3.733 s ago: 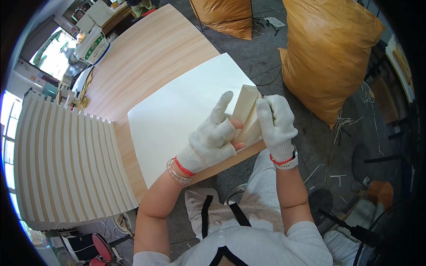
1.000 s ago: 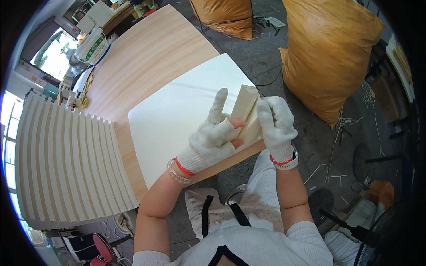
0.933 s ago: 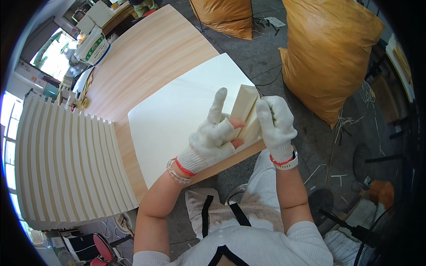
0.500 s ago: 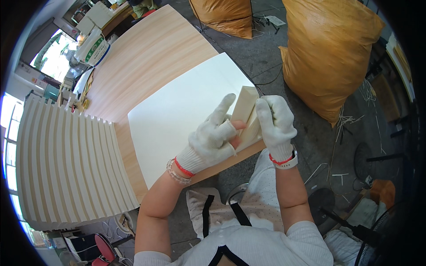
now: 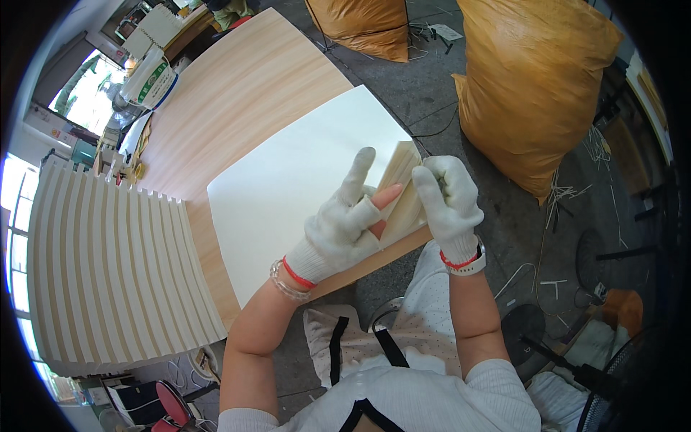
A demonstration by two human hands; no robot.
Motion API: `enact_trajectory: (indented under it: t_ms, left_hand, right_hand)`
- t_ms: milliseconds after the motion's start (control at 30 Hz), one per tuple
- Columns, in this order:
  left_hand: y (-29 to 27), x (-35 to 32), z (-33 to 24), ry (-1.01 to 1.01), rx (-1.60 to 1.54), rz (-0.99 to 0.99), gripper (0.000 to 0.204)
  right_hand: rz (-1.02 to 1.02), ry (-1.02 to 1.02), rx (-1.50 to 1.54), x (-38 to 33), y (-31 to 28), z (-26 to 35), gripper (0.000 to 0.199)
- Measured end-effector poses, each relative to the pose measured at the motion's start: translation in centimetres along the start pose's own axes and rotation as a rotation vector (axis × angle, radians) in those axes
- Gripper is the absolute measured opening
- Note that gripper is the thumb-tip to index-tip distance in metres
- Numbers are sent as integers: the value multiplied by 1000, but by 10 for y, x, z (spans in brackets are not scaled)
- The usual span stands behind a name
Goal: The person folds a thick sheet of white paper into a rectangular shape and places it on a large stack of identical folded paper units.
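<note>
A bundle of thin cream strips (image 5: 400, 175) lies at the right end of a white sheet (image 5: 288, 173), its layers fanned slightly. My left hand (image 5: 342, 223), in a white knit glove with some bare fingertips, rests over the sheet with its fingers apart. Its index finger stretches forward, and a bare fingertip touches the strips. Beside the bundle's right edge, my right hand (image 5: 448, 201), also gloved, is closed with curled fingers and the thumb against the strips' side. Whatever lies inside its curled fingers is hidden.
The sheet lies on a wood-grain table (image 5: 252, 79). A ridged stack of cream boards (image 5: 115, 266) stands at the left. Large orange sacks (image 5: 533, 86) and scattered strips are on the floor at right, near a black fan (image 5: 612, 381). A white bucket (image 5: 151, 81) sits at far left.
The strips have shifted and now show several fanned layers where a broader flat face showed before. My left middle fingertip reaches further over them; the right hand has barely moved.
</note>
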State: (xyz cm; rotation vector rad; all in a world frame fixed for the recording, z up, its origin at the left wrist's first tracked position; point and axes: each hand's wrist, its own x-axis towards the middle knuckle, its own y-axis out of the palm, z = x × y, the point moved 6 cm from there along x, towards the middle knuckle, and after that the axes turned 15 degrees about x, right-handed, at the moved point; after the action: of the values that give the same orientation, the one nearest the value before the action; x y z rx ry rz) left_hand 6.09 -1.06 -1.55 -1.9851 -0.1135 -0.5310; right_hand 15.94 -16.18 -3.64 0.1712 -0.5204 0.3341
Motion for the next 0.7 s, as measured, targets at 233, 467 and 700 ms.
enact_trajectory:
  t_ms: [233,467,700]
  left_hand:
    - [4,-1,5,17,45,34,39]
    - [2,-1,2,-80,-100,12,41]
    - [0,1,-5,37,78,-3,41]
  right_hand:
    - [-51,-35,-3,1,0,-2,14]
    - [-44,-13,7,-1,1,-2,13]
    - [-20,31,43,-2,-2,-3,15]
